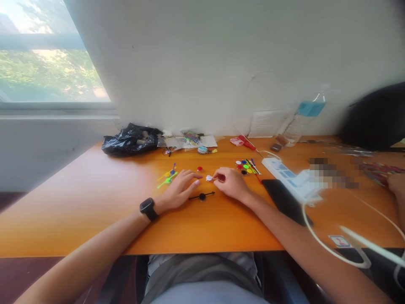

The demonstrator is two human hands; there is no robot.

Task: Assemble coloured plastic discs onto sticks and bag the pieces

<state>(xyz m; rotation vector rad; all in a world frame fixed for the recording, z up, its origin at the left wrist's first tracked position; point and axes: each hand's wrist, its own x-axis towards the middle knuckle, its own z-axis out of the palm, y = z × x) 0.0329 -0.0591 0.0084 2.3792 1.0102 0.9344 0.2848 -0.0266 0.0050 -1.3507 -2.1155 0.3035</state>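
Observation:
My left hand (181, 188) rests low over the wooden table with its fingers stretched out and nothing in them. Beside its knuckles lie yellow, blue and green arrow-shaped plastic pieces (171, 177). The fingers of my right hand (232, 182) are pinched at a small white round piece (209, 178), just right of my left fingertips. Between and below the hands is a black arrow with a round disc (202, 196) at its middle. A small red round piece (199, 169) sits just beyond the fingers. Past my right hand is a pile of coloured discs and arrows (246, 166).
A black phone-like slab (283, 200) and a white power strip (284, 175) with cables lie to the right. Along the wall are a black plastic bag (131, 141), a tape measure-like round item (202, 150) and a tilted plastic bottle (299, 124). Another person's hand (397, 185) shows far right.

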